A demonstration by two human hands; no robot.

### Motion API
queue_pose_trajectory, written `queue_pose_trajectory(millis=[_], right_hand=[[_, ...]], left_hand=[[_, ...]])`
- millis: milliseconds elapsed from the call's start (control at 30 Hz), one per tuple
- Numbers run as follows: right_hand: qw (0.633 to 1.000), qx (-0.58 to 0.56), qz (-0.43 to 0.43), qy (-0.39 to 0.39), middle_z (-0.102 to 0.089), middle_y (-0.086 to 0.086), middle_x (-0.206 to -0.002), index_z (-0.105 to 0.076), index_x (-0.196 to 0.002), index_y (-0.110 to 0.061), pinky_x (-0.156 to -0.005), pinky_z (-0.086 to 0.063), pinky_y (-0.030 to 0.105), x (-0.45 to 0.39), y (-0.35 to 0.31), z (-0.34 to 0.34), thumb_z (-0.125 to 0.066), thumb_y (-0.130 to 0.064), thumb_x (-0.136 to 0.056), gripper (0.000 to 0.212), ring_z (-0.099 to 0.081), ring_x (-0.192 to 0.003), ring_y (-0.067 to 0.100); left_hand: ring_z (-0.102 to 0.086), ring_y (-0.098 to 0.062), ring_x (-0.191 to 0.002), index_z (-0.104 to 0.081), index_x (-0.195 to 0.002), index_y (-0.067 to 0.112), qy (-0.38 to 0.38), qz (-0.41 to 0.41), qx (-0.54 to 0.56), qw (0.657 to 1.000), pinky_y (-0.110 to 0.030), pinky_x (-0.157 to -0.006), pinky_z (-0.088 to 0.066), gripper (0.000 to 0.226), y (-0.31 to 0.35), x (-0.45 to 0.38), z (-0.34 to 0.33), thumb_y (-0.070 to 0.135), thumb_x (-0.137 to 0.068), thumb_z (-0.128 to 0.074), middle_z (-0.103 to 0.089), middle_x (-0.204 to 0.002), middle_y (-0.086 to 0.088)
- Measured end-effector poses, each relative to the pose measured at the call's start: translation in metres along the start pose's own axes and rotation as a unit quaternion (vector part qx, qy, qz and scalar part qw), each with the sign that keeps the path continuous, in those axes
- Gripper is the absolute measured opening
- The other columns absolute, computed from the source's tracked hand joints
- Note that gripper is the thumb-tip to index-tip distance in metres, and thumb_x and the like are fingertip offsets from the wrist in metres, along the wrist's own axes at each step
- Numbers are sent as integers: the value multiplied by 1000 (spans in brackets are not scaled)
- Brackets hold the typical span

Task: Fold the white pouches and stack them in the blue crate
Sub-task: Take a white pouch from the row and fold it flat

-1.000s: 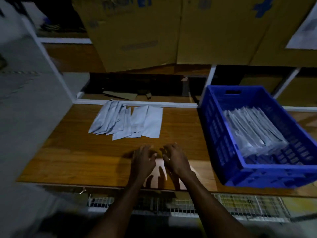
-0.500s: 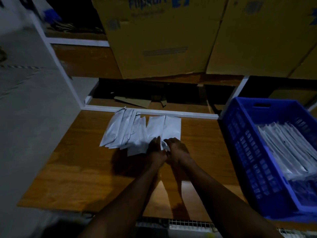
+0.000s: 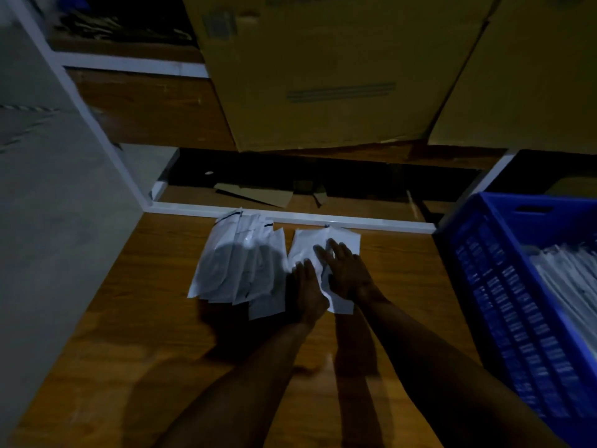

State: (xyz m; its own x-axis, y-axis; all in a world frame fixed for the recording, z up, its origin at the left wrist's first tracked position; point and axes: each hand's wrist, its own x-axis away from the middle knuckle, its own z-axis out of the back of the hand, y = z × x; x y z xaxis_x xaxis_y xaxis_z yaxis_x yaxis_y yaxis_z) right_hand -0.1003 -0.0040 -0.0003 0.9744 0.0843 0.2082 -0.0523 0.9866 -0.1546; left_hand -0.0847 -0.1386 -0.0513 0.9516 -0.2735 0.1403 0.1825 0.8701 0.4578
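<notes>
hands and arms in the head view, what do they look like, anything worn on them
Both arms are bare up to the picture's lower edge: no sleeves or gloves show. The left hand and right hand show no watch, band or ring, though the light is too dim to rule out small items.

Wooden tabletop (image 3: 135, 350), large cardboard boxes (image 3: 329, 76) on shelf above, cardboard scraps (image 3: 255, 195) behind white rail (image 3: 290, 218)

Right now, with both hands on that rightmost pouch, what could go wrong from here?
1. The left hand lies at the edge of the fanned pile of pouches; pulling the rightmost pouch may drag neighbours along.
2. The right hand presses flat in dim light, so a crooked fold could go unnoticed.
3. The blue crate already holds a leaning stack, which another pouch may tip.
</notes>
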Motion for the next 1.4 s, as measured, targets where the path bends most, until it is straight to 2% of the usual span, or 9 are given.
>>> queue_pose_trajectory(millis=[167,300,467,600,867,1067,1167,1300,1400], right_hand=[[992,86,81,44,-12,17,-164,-7,-156,-34,-114,-29,59,-28,-2,-2,-83,-35,-73,112,-12,-150,41],[983,136,114,40,-43,16,-152,-59,-136,-27,-111,-33,58,-34,-5,4,-90,-41,-61,82,-36,-142,39],[972,159,139,98,-51,14,-146,-62,-134,-21,-116,-26,59,-6,-8,21,-81,-28,-72,66,-39,-141,37],[970,167,114,136,-58,9,-139,-62,-131,-21,-113,-29,58,31,-6,38,-77,-22,-76,58,-47,-135,35],[983,157,44,78,-30,13,-160,-35,-149,-20,-119,-23,53,133,14,26,-60,-35,-95,62,-30,-145,35],[994,54,19,98,-48,13,-147,-44,-146,-20,-102,-42,49,209,16,-29,-31,-44,-93,60,-51,-127,37],[994,26,13,101,-45,8,-151,-39,-151,-24,-108,-38,50,239,10,-64,-49,-37,-94,59,-43,-135,36],[997,-26,-5,73,-20,10,-164,-37,-152,-21,-117,-23,52,264,-3,-99,-61,-25,-87,69,-14,-152,33],[997,-53,-10,60,-2,12,-164,-35,-153,-17,-120,-20,54,272,-11,-114,-60,-22,-83,74,-4,-152,34]], left_hand=[[-34,-31,-145,-21,-158,11,-9,-54,59,997,-41,-113,-36,73,-11,1,12,13,-91,-52,-28,-162,-12],[-40,-31,-140,-25,-157,14,8,-62,80,995,-41,-108,-42,72,-17,7,26,6,-92,-55,-35,-158,-10],[-45,-28,-134,-17,-156,24,62,-46,71,995,-44,-103,-48,76,-17,21,40,34,-93,-58,-40,-153,-5],[-41,-28,-138,-14,-159,23,43,-14,31,999,-36,-108,-38,70,1,37,53,22,-100,-52,-35,-157,-7],[-51,-27,-132,-35,-154,15,70,-110,16,991,-34,-108,-39,62,22,108,44,5,-95,-51,-49,-148,-10],[-62,-28,-121,-57,-137,3,72,-209,-97,970,-38,-98,-51,74,18,162,11,-2,-65,-75,-62,-135,-15],[-65,-27,-117,-65,-127,2,40,-225,-133,964,-42,-93,-56,78,14,192,-5,-4,-50,-77,-66,-128,-14],[-68,-29,-111,-70,-120,2,26,-235,-149,960,-45,-86,-59,55,1,223,-23,9,-69,-51,-69,-122,-16],[-66,-29,-115,-68,-124,2,-14,-200,-164,966,-44,-87,-58,84,-16,236,-34,7,-41,-84,-66,-127,-17]])
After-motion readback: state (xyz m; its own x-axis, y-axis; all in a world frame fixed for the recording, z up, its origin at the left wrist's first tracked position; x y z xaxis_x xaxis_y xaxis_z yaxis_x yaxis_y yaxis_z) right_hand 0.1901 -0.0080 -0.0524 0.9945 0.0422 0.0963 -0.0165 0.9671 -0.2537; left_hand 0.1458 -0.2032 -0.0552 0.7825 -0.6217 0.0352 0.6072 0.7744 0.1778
